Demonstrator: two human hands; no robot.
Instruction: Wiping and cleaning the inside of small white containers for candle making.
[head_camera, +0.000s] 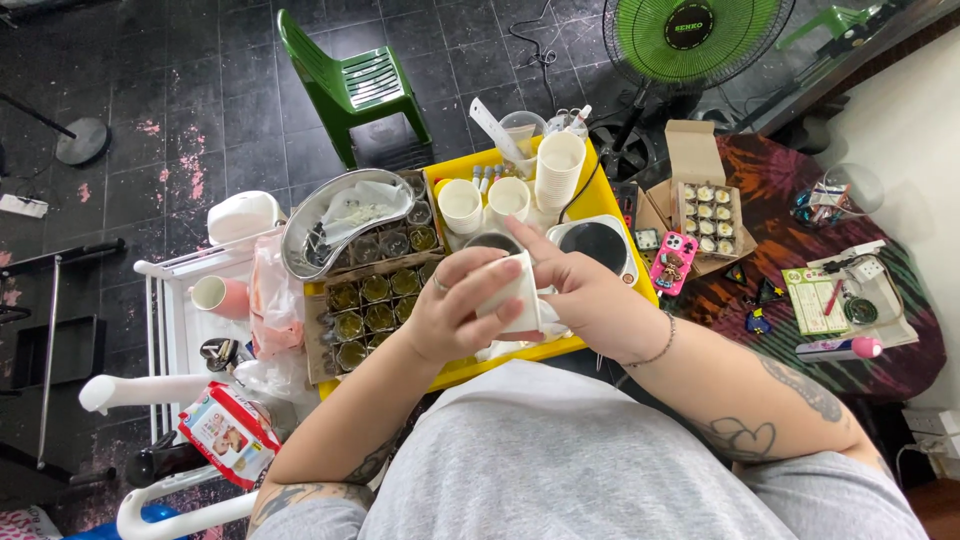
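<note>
My left hand (455, 310) and my right hand (580, 295) meet above the yellow tray (600, 195), both wrapped around a small white cup (510, 295). A ring shows on my left hand and a bracelet on my right wrist. Under the hands, a cardboard box of small round tins (375, 305) filled with greenish-yellow wax sits on the tray's left part. Two white cups (460, 205) and a stack of white cups (558, 168) stand farther back on the tray. A small round hot plate (597, 245) lies just beyond my right hand.
A metal kidney dish (340, 220) sits at the tray's back left. An open cardboard box of tins (705, 210), a pink phone (674, 262) and small items lie on the dark patterned table to the right. A green chair (350, 85) and a green fan (690, 40) stand behind. A white rack (185, 330) is left.
</note>
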